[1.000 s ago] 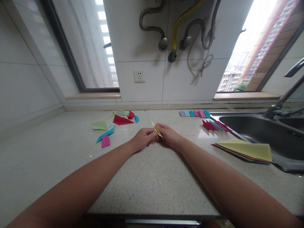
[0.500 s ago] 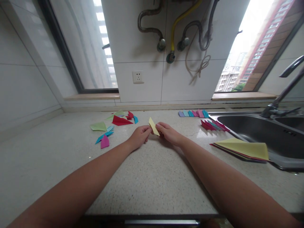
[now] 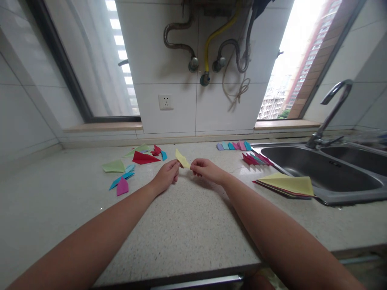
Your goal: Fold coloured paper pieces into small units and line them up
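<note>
A small folded yellow paper piece [image 3: 182, 158] is pinched between both my hands just above the speckled countertop [image 3: 187, 225]. My left hand [image 3: 165, 176] is closed on its lower left edge with thumb and fingers. My right hand [image 3: 205, 170] is closed on its right end. The paper tilts up toward the far left.
Loose folded paper pieces in green, red, blue and pink [image 3: 133, 161] lie at the far left. A row of pastel folded pieces [image 3: 233, 145] and dark red ones [image 3: 256, 159] lie near the sink [image 3: 320, 173]. A stack of paper sheets, yellow on top [image 3: 287, 185], rests on the sink's edge.
The view has shifted, the scene sliding left. The yellow piece has turned from edge-on to showing its flat face, still held in both hands.
</note>
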{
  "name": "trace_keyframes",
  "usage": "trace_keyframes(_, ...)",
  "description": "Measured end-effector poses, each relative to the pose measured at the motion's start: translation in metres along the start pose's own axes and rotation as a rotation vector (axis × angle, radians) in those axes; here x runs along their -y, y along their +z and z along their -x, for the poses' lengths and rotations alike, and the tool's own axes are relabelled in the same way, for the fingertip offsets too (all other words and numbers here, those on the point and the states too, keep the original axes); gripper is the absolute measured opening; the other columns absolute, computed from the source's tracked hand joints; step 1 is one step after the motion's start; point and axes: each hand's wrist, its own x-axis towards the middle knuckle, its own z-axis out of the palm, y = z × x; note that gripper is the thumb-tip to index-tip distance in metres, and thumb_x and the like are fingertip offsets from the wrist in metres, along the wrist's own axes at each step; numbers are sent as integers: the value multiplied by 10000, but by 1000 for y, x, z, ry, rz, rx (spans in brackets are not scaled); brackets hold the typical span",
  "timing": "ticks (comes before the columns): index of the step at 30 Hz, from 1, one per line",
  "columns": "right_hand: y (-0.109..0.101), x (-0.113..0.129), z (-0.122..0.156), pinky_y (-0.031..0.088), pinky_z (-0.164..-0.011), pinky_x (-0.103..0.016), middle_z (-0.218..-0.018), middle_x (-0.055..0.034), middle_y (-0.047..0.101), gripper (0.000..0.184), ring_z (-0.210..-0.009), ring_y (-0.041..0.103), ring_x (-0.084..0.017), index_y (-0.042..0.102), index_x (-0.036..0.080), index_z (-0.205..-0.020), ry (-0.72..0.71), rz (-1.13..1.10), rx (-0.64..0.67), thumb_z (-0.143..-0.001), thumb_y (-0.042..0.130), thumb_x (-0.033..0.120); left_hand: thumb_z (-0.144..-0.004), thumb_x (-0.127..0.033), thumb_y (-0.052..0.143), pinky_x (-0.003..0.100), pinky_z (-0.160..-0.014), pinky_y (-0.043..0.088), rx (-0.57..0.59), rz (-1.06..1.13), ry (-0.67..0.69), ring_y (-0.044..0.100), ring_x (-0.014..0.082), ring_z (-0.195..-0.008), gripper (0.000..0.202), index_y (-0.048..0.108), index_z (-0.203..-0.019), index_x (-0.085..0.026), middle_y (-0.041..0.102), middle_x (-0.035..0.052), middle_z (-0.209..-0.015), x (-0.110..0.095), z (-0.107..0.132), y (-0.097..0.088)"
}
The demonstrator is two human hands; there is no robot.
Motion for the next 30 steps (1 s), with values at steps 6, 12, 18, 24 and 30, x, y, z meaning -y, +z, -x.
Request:
trace_keyframes(6, -17, 9, 2, 370, -584, -239, -710, -25, 638, 227, -618, 524, -115, 628, 159, -819, -48, 303, -227, -868, 532, 359, -905, -484, 455, 195, -437, 338, 34, 1, -100, 414, 92, -432, 332, 580, -956, -181, 387, -76, -527, 3, 0, -1)
trace_keyframes(12, -74, 28, 19, 386, -641, -265, -816, -58, 699, 248, -727, 595, -164, 677, 190, -864, 50, 822, -567, -885, 518, 380, -897, -451, 436, 226, -528, 369, 99, -225, -32, 451, 117, -498, 341, 630, -875, -171, 444, -49, -527, 4, 0, -2)
trace_keyframes(18, -132, 2, 54, 450, -731, -345, -942, -120, 707, 324, -878, 649, -267, 720, 216, -964, 519, 1141, -673, -893, 484, 428, -908, -472, 411, 248, -550, 336, 148, -386, -23, 453, 136, -526, 393, 664, -868, -174, 468, -36, -522, 0, 1, -2)
trace_keyframes(24, -150, -31, 80, 492, -763, -381, -1037, -147, 695, 361, -962, 660, -309, 718, 212, -1037, 779, 1131, -656, -879, 500, 452, -894, -475, 430, 253, -563, 321, 167, -469, -31, 455, 146, -555, 390, 682, -858, -181, 471, -33, -541, -6, 3, -2)
trace_keyframes(30, -152, -42, 79, 497, -767, -369, -1071, -158, 692, 339, -964, 669, -299, 698, 189, -1054, 796, 1138, -637, -864, 533, 416, -892, -427, 438, 257, -605, 339, 181, -511, -6, 481, 153, -588, 348, 683, -846, -185, 502, -29, -572, -13, 5, 0)
